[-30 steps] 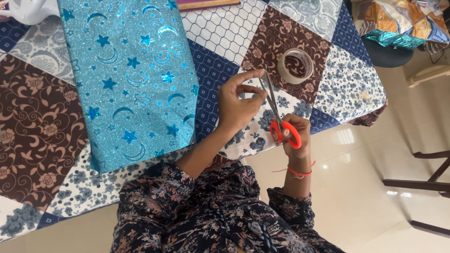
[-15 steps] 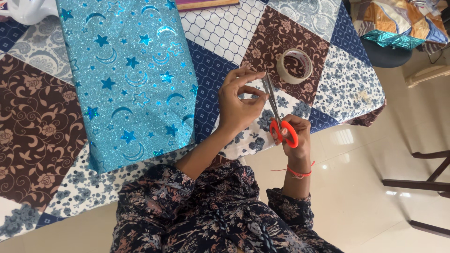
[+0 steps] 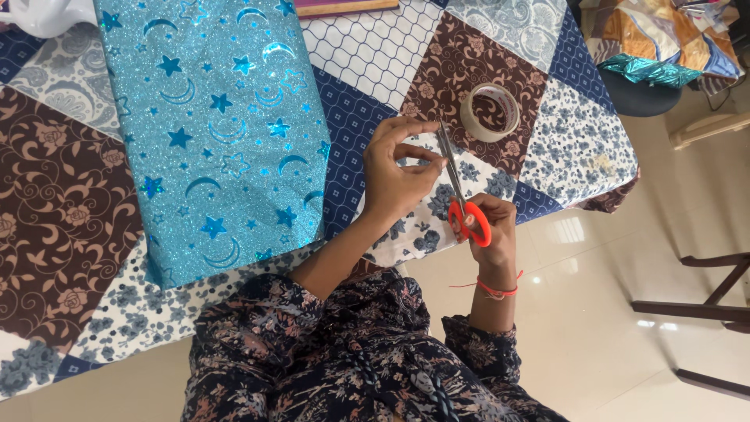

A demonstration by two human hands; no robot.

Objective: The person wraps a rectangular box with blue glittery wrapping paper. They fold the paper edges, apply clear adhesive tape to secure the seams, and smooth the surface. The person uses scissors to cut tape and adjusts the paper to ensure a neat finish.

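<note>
The right hand [image 3: 491, 227] gripped orange-handled scissors [image 3: 461, 195] above the table's near edge. The left hand [image 3: 394, 172] pinched something too small to identify against the blades. Beyond lay a tape roll [image 3: 491, 112] and glittery blue sheet [image 3: 211, 133].

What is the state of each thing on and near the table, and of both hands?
scissors: held by the orange handles, blades nearly shut, pointing away
right hand: closed through the scissors handles
left hand: raised, fingers pinched beside the blades; what they pinch cannot be told
tape roll: lying flat on the table, untouched
glitter sheet: spread flat, untouched
tablecloth: spread, covering the table
</note>
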